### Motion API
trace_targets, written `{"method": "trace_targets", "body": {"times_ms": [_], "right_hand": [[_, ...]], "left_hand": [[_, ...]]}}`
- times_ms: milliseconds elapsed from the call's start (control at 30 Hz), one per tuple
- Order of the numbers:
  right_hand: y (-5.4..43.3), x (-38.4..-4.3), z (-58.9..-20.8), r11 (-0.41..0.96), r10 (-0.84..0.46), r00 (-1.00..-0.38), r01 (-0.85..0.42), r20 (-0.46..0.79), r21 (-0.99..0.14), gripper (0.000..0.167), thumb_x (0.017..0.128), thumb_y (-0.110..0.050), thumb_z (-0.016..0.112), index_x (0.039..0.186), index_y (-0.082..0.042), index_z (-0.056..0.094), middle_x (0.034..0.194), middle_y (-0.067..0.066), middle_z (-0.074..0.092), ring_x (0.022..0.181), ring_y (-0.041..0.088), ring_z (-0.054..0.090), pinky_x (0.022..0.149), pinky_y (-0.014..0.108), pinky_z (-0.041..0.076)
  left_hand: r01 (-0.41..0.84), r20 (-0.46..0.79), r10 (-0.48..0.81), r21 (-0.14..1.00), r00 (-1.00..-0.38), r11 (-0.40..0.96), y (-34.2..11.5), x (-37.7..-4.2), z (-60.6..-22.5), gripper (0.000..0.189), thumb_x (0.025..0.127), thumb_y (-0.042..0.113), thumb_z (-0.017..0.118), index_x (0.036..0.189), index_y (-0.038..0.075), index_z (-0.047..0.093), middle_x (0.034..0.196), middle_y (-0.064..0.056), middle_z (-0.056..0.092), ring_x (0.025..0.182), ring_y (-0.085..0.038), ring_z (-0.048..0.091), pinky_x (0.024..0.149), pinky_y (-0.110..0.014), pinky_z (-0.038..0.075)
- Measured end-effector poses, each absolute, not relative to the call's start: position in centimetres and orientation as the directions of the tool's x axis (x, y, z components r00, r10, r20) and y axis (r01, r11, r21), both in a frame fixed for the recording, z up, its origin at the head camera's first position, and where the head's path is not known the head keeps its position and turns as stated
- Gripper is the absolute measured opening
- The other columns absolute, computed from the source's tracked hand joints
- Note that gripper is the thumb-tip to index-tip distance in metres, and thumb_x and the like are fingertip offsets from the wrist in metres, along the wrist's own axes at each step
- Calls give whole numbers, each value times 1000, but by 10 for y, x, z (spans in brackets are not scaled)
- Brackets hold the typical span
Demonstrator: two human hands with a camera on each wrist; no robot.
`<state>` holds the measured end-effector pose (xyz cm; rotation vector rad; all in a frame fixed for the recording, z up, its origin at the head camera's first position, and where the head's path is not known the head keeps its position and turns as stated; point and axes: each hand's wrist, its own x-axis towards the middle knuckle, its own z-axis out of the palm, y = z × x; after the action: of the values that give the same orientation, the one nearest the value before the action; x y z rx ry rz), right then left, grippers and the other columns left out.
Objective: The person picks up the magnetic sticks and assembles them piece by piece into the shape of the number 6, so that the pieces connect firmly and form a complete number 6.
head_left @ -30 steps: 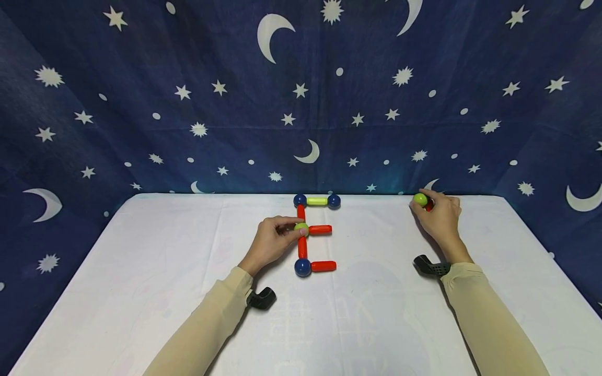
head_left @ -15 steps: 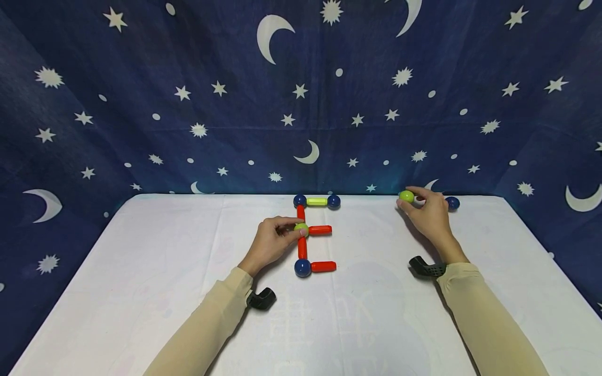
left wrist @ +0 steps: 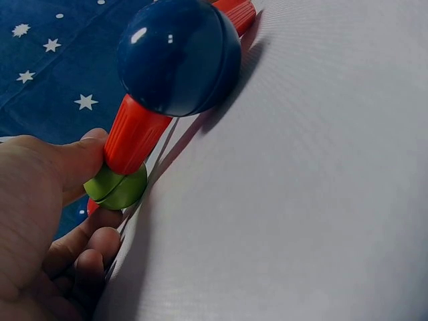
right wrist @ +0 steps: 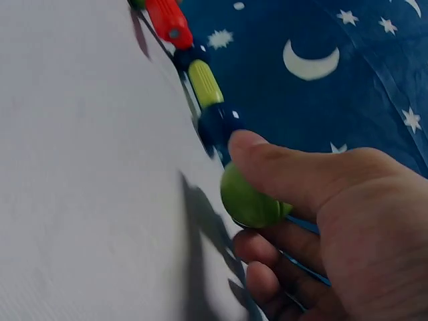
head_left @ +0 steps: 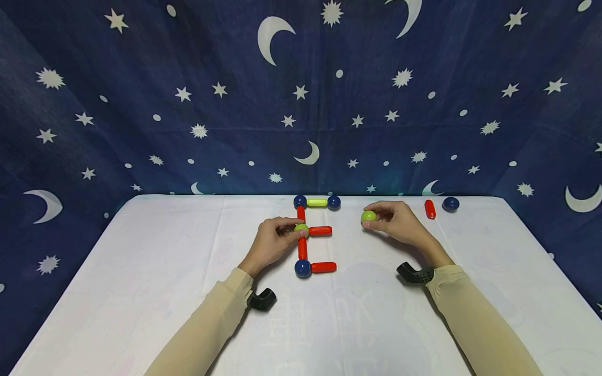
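An E-shaped build of rods and balls lies on the white table. Its spine has two red rods, with a blue ball at the near end and another blue ball at the far end. Between thumb and fingers my left hand pinches the green ball in the middle of the spine. To the right of the build, my right hand holds a second green ball, apart from the other pieces. In the right wrist view this green ball sits between thumb and fingers.
Red rods point right from the middle and near balls. A yellow-green rod joins the far ball to a blue ball. A loose red rod and blue ball lie back right. A starry blue cloth hangs behind.
My right hand has carried the green ball left and slightly nearer, uncovering the loose red rod and blue ball. My left hand has kept its place on the build.
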<state>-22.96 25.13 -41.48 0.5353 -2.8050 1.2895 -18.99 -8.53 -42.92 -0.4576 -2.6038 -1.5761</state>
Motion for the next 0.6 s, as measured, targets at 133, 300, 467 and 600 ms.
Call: {"method": "trace_targets", "body": {"times_ms": [133, 300, 467, 600], "right_hand": [[240, -227, -415, 589, -369, -925, -308, 91, -747, 39, 83, -21, 86, 116, -4, 74, 90, 4, 67, 80, 22, 56, 67, 25, 46], [230, -224, -414, 581, -414, -908, -313, 58, -752, 39, 81, -20, 88, 114, -6, 74, 88, 3, 64, 79, 22, 55, 66, 25, 45], [219, -219, -414, 571, -437, -897, -329, 61, -752, 39, 80, -19, 88, 114, -6, 75, 87, 1, 64, 78, 21, 55, 66, 25, 45], [213, -216, -415, 571, -443, -894, -342, 71, -746, 40, 80, -20, 89, 114, -7, 74, 87, -1, 64, 78, 20, 55, 66, 26, 45]], "left_hand": [[276, 197, 219, 858, -956, 434, -85, -190, -429, 26, 88, 21, 82, 112, 10, 79, 85, -2, 64, 77, -20, 55, 66, -29, 44], [268, 188, 218, 856, -958, 442, -85, -190, -429, 27, 88, 21, 82, 112, 10, 79, 85, -2, 64, 78, -21, 55, 67, -29, 45], [270, 190, 219, 858, -957, 437, -85, -189, -428, 26, 88, 21, 82, 112, 11, 79, 87, -2, 66, 78, -20, 55, 67, -29, 45], [276, 196, 221, 860, -955, 429, -85, -189, -428, 25, 88, 21, 82, 111, 11, 79, 88, -2, 66, 78, -20, 55, 67, -29, 45]]}}
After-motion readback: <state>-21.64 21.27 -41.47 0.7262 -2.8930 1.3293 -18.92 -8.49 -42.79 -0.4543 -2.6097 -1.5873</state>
